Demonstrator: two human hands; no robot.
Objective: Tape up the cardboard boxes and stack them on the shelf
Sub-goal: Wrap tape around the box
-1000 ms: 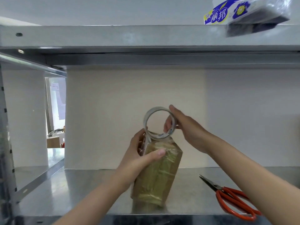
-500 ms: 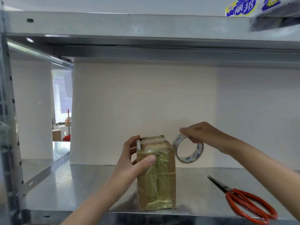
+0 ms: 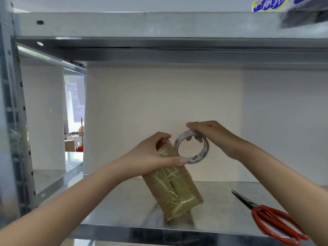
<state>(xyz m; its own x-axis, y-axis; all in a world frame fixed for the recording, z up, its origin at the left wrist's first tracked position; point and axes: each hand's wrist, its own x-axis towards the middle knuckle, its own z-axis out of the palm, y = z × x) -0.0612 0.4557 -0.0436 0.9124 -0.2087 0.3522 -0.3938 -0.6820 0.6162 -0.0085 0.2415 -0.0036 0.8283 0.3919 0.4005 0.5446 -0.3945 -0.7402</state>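
A small brown cardboard box [image 3: 174, 189], covered in shiny clear tape, leans with its top to the left on the metal shelf [image 3: 124, 206]. My left hand [image 3: 152, 155] grips its upper end, thumb across the front face. My right hand [image 3: 209, 134] holds a roll of clear tape [image 3: 191, 148] from above, fingers through the ring, right beside the box's top right edge.
Red-handled scissors [image 3: 271, 221] lie on the shelf at the front right. The upper shelf [image 3: 159, 25] spans overhead with a blue and white package [image 3: 269, 4] on it. A steel upright [image 3: 12, 121] stands at the left; a beige wall closes the back.
The box has tipped from upright to leaning left. The tape roll has moved in closer to the box's top, and my left hand has shifted higher on the box.
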